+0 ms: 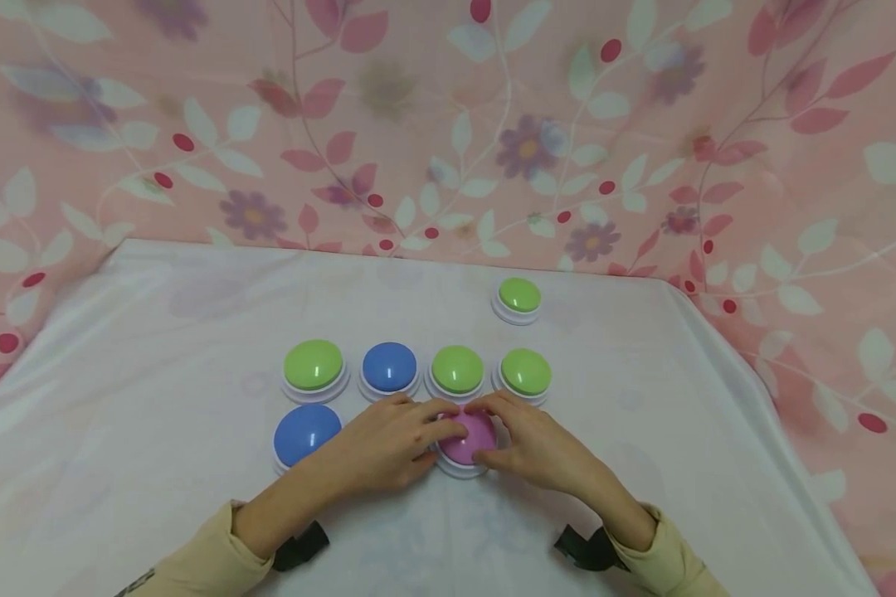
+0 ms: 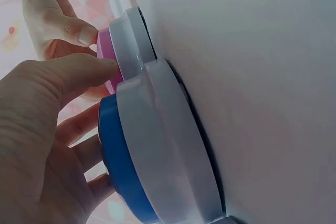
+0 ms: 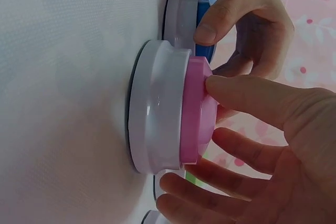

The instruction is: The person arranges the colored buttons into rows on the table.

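A pink dome push button [image 1: 468, 439] on a white base stands on the white cloth. My right hand [image 1: 541, 444] spans it, thumb on the dome's near side and index finger at its far rim; the other fingers spread loosely beside it in the right wrist view. From the left comes my left hand [image 1: 392, 439], its fingertips reaching the pink dome. Below that hand is a blue push button [image 2: 118, 156], hidden in the head view but close against the pink one in the left wrist view. Another blue push button [image 1: 306, 434] stands left, partly behind the forearm.
Behind the hands runs a row of push buttons: green [image 1: 313, 366], blue [image 1: 390, 367], green [image 1: 457, 370] and green [image 1: 526, 372]. One more green push button [image 1: 519, 296] stands farther back. A floral curtain [image 1: 448, 124] hangs beyond the white-covered table [image 1: 157, 348].
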Action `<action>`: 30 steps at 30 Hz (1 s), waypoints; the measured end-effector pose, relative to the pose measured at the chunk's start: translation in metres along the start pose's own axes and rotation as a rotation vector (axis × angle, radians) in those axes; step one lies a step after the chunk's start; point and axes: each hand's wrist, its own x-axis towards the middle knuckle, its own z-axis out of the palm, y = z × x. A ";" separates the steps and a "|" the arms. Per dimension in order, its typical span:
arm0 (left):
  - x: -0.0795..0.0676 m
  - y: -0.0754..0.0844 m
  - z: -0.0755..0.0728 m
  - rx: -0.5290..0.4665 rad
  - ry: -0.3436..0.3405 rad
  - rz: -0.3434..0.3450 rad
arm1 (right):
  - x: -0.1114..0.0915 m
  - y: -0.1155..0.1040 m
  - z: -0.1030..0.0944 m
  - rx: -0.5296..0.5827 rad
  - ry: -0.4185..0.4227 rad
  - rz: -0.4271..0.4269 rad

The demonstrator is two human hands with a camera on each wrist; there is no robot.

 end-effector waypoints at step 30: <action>0.062 -0.026 -0.034 -0.037 -0.096 -0.084 | 0.023 0.040 -0.047 0.094 0.237 -0.005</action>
